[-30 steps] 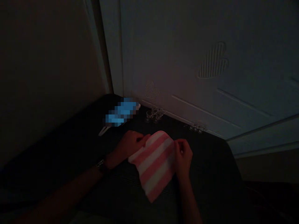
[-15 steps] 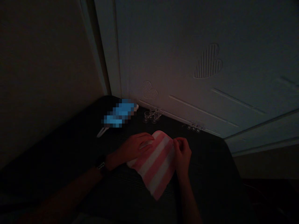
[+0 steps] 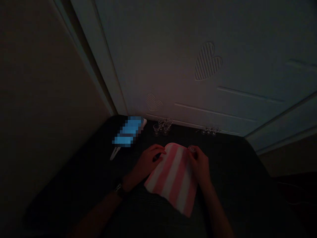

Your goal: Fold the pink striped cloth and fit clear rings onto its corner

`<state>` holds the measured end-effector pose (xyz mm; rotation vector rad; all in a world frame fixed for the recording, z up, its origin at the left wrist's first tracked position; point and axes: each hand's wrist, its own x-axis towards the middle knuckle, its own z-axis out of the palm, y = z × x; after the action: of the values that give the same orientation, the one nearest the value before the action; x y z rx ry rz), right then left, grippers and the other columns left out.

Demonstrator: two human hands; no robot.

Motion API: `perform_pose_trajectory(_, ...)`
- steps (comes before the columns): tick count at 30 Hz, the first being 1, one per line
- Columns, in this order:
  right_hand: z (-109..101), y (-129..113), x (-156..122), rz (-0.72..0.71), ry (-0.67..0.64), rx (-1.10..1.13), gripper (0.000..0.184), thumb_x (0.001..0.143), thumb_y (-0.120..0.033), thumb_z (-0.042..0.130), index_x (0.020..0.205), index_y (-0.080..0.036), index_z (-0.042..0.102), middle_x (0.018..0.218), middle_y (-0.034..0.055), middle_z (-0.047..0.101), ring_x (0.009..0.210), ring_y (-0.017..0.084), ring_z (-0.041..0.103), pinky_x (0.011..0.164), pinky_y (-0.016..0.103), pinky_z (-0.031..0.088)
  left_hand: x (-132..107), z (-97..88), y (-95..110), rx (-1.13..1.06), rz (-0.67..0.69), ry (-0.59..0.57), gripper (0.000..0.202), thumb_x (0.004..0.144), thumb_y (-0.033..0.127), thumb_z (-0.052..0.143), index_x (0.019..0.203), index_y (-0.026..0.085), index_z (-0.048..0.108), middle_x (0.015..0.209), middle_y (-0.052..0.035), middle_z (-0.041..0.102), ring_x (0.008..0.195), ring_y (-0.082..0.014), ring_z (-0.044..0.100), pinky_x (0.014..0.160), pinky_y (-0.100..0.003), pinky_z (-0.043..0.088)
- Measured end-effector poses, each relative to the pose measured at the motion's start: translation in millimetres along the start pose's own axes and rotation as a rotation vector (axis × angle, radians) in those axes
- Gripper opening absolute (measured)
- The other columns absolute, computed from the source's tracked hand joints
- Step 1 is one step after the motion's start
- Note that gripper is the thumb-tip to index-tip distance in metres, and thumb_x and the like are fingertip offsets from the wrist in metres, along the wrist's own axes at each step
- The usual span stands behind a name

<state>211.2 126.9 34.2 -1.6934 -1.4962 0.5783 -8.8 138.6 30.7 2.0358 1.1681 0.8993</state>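
Note:
The scene is very dark. A pink and white striped cloth (image 3: 174, 175) lies on a dark surface (image 3: 235, 185). My left hand (image 3: 148, 160), with a watch on its wrist, rests on the cloth's upper left edge, fingers stretched over it. My right hand (image 3: 201, 165) is at the cloth's upper right edge with its fingers curled. A small round thing that looks like a small glass (image 3: 192, 148) shows at its fingertips.
A glowing blue object (image 3: 128, 132) lies at the back left, with a thin white item (image 3: 115, 153) below it. Small clear glasses (image 3: 163, 125) cluster at the back; more small clear things (image 3: 209, 131) lie to the right. Behind stands a pale panel with heart cut-outs (image 3: 208, 61).
My left hand went from gripping the cloth's corner to lying over its edge. My right hand shifted to the cloth's top right, where a small round thing now shows. The view swung.

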Motion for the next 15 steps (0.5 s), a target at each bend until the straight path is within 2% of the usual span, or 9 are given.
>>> perform_pose_trajectory(2, 0.6, 1.8, -0.6, -0.020, 0.020, 0.005, 0.027, 0.081, -0.040, 0.047, 0.092, -0.020, 0.061, 0.082, 0.0030, 0.063, 0.070, 0.016, 0.057, 0.064, 0.027, 0.041, -0.6, -0.8, 2.0, -0.085, -0.035, -0.029, 0.016, 0.080, 0.018, 0.051, 0.091, 0.020, 0.061, 0.105, -0.0042, 0.058, 0.094, -0.0159, 0.057, 0.076, -0.025, 0.048)
perform_pose_trajectory(4, 1.3, 3.7, -1.0, -0.049, 0.036, 0.017, 0.028, 0.082, -0.039, 0.046, 0.095, -0.019, 0.061, 0.088, 0.0048, 0.063, 0.075, 0.017, 0.057, 0.068, 0.028, 0.042, -1.5, -1.2, 3.1, -0.184, -0.119, -0.098, 0.015, 0.079, 0.023, 0.053, 0.091, 0.019, 0.061, 0.095, -0.0038, 0.062, 0.077, -0.0138, 0.061, 0.063, -0.023, 0.049)
perform_pose_trajectory(6, 2.1, 5.9, -0.5, -0.072, 0.047, 0.027, 0.029, 0.082, -0.038, 0.046, 0.096, -0.018, 0.061, 0.092, 0.0062, 0.063, 0.080, 0.018, 0.057, 0.071, 0.029, 0.043, -2.6, -1.2, 3.3, -0.268, -0.217, -0.176, 0.019, 0.080, 0.030, 0.052, 0.092, 0.017, 0.060, 0.082, -0.0018, 0.063, 0.054, -0.0097, 0.058, 0.048, -0.020, 0.045)
perform_pose_trajectory(8, 2.8, 8.0, 0.5, -0.083, 0.047, 0.035, 0.028, 0.083, -0.037, 0.046, 0.097, -0.018, 0.061, 0.093, 0.0068, 0.063, 0.081, 0.018, 0.057, 0.072, 0.029, 0.043, -3.0, -1.3, 3.5, -0.296, -0.251, -0.209, 0.023, 0.081, 0.035, 0.051, 0.092, 0.017, 0.059, 0.079, -0.0012, 0.063, 0.045, -0.0075, 0.052, 0.042, -0.020, 0.042)
perform_pose_trajectory(10, 3.4, 9.4, 1.5, -0.089, 0.054, 0.038, 0.028, 0.084, -0.037, 0.045, 0.095, -0.017, 0.062, 0.091, 0.0067, 0.063, 0.080, 0.018, 0.058, 0.072, 0.030, 0.043, -2.6, -1.8, 4.4, -0.235, -0.191, -0.181, 0.021, 0.082, 0.033, 0.051, 0.091, 0.017, 0.060, 0.084, -0.0026, 0.064, 0.055, -0.0100, 0.057, 0.050, -0.022, 0.046)
perform_pose_trajectory(12, 4.1, 9.7, 1.8, -0.105, 0.071, 0.040, 0.027, 0.085, -0.035, 0.044, 0.094, -0.017, 0.062, 0.090, 0.0066, 0.063, 0.080, 0.018, 0.058, 0.072, 0.031, 0.043, -1.7, -2.0, 5.6, -0.112, -0.073, -0.120, 0.017, 0.083, 0.028, 0.050, 0.090, 0.018, 0.062, 0.090, -0.0039, 0.064, 0.075, -0.0147, 0.060, 0.066, -0.027, 0.049)
perform_pose_trajectory(15, 5.6, 8.1, 0.7, -0.131, 0.082, 0.044, 0.025, 0.085, -0.032, 0.044, 0.094, -0.018, 0.062, 0.090, 0.0065, 0.063, 0.081, 0.018, 0.057, 0.073, 0.030, 0.043, -1.5, -0.2, 6.7, 0.047, 0.112, -0.072, 0.020, 0.083, 0.022, 0.049, 0.100, 0.021, 0.060, 0.108, -0.0051, 0.060, 0.106, -0.0191, 0.051, 0.092, -0.037, 0.042)
